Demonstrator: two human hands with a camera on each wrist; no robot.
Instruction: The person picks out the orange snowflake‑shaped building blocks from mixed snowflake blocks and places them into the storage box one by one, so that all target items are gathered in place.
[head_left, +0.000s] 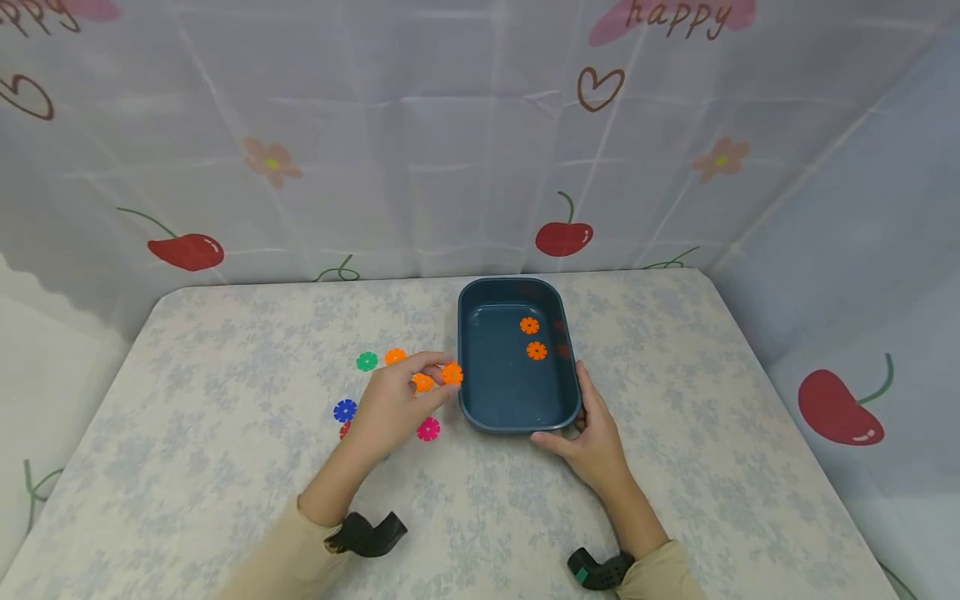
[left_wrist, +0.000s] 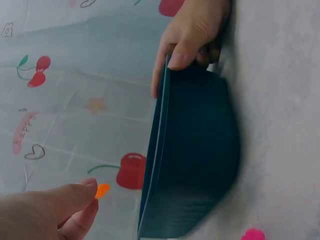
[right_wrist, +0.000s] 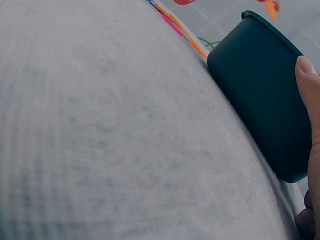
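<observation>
My left hand [head_left: 393, 404] pinches an orange flower-shaped disc [head_left: 452, 373] between thumb and fingertips, just beside the left rim of a dark blue-green plastic tray [head_left: 495, 400]. In the left wrist view this disc [left_wrist: 102, 190] appears edge-on. Another orange disc [head_left: 422, 382] shows in the gap of that hand; whether it lies on the table I cannot tell. Two orange discs, an upper one [head_left: 529, 325] and a lower one [head_left: 536, 351], lie in the tray. My right hand [head_left: 600, 446] grips the tray's near right corner, thumb on the near rim [right_wrist: 306, 75].
Left of the tray lie a green disc [head_left: 367, 361], an orange disc [head_left: 395, 357], a blue disc [head_left: 345, 410] and a pink disc [head_left: 428, 429]. A red disc [head_left: 344, 430] is partly hidden by the left hand. A printed curtain [head_left: 420, 183] hangs behind the table.
</observation>
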